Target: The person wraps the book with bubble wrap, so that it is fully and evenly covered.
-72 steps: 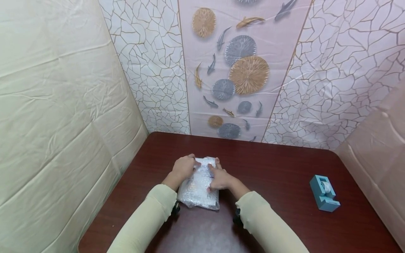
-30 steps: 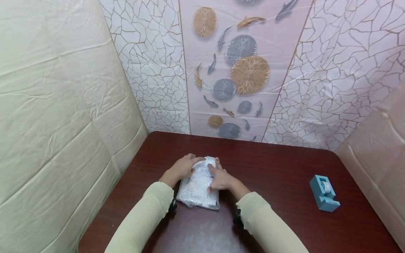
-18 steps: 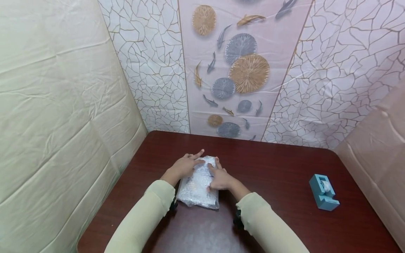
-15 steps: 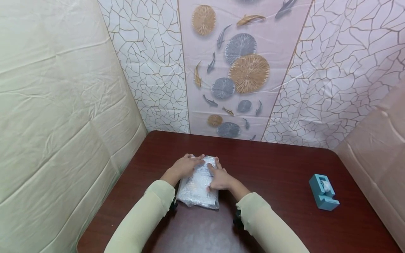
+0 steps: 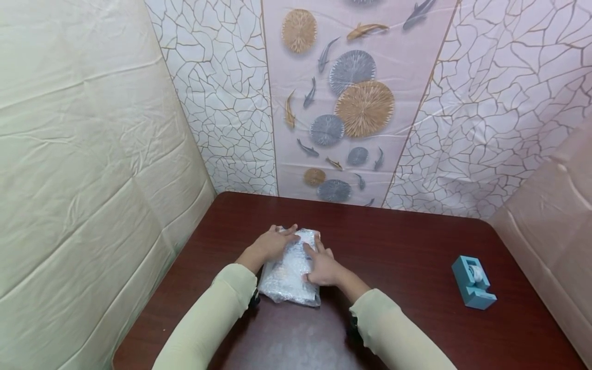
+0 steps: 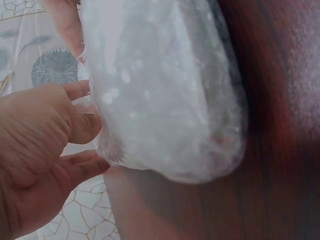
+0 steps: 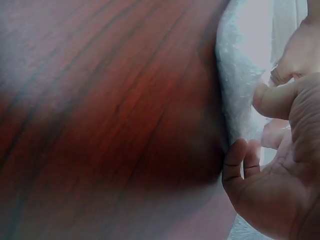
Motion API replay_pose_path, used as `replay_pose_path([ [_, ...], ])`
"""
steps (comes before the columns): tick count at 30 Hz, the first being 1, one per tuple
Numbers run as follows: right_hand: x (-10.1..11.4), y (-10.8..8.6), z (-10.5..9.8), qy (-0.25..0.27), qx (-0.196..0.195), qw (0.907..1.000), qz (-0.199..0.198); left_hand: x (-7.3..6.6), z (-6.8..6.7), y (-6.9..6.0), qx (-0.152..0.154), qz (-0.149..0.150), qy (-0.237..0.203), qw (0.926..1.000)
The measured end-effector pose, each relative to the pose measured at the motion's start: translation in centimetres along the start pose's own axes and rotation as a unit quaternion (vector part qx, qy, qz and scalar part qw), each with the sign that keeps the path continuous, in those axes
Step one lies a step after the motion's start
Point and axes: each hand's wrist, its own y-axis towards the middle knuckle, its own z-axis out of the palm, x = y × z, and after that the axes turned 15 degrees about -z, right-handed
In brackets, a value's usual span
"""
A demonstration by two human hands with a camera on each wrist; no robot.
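Observation:
A flat bubble-wrapped package (image 5: 289,277) lies on the dark red-brown table, its clear wrap wrinkled at the near end. My left hand (image 5: 270,245) rests over its far left part, fingers stretched across the top. In the left wrist view, the left hand (image 6: 45,145) touches the package (image 6: 150,90) along one edge. On the other long side, my right hand (image 5: 326,267) grips the package, thumb on top. The right wrist view shows the right hand (image 7: 280,175) with curled fingers beside the wrap (image 7: 240,70). What is inside the wrap cannot be made out.
A blue tape dispenser (image 5: 474,282) with a roll of clear tape stands on the right side of the table (image 5: 398,246). Behind the table hangs a patterned cloth (image 5: 324,103) with fish and round shapes. Pale quilted padding (image 5: 92,169) lines the left side.
My left hand has slid from the package's left edge farther over its top, with its fingers lifting and spreading. The right hand has shifted slightly towards me and to the right. The package stays in place.

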Motion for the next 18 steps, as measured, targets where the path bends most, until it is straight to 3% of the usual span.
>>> replay_pose_path([
  [5, 0.9, -0.7, 0.0, -0.022, 0.001, 0.9997, -0.006, 0.1, -0.1, -0.1, -0.016, 0.016, 0.001, 0.9997],
  [12, 1.4, -1.0, 0.3, -0.076, 0.022, 0.9968, -0.016, 0.4, 0.0, -0.2, -0.032, 0.068, 0.025, 0.9969],
  [18, 1.8, -1.9, 0.7, -0.123, 0.039, 0.9909, -0.040, 0.5, 0.3, -0.1, -0.027, 0.055, 0.017, 0.9980],
])
